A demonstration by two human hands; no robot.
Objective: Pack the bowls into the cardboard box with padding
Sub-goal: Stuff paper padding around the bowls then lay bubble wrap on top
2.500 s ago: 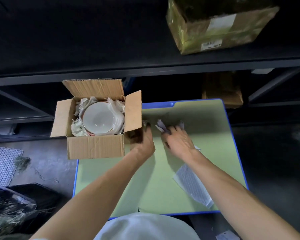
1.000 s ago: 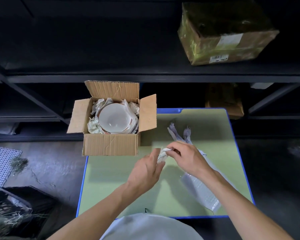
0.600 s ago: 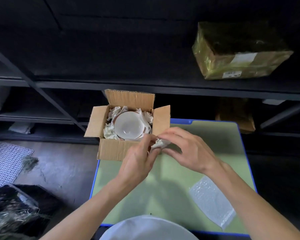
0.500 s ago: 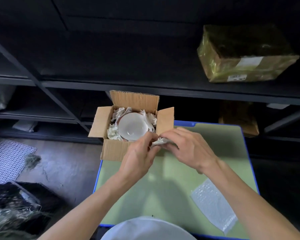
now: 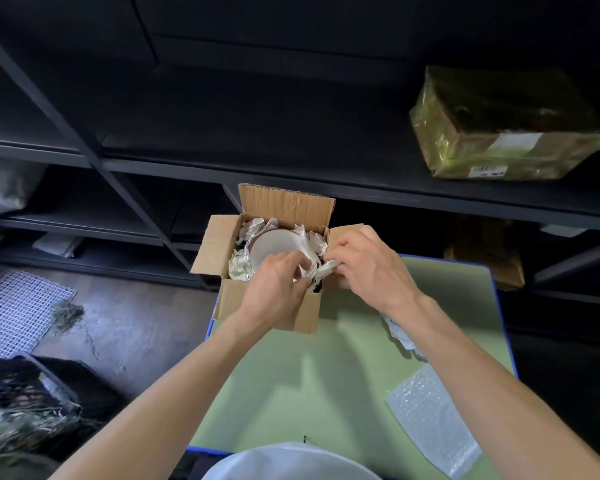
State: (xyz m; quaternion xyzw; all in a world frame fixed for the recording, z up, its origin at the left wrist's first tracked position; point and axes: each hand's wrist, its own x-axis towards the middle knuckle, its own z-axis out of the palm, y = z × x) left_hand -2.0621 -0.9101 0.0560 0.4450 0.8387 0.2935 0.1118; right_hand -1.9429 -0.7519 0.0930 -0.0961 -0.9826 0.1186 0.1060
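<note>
One head-worn wide-angle camera looks forward and down, close over the green worktop (image 5: 326, 375), facing dark shelving (image 5: 222, 161).

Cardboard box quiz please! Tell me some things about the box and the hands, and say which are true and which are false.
A white bowl sits inside the cardboard box. True.
The box's flaps are shut. False: they stand open.
The left hand and right hand both pinch crumpled paper at the box's corner. True.
The bubble wrap is inside the box. False: it lies on the green table.
</note>
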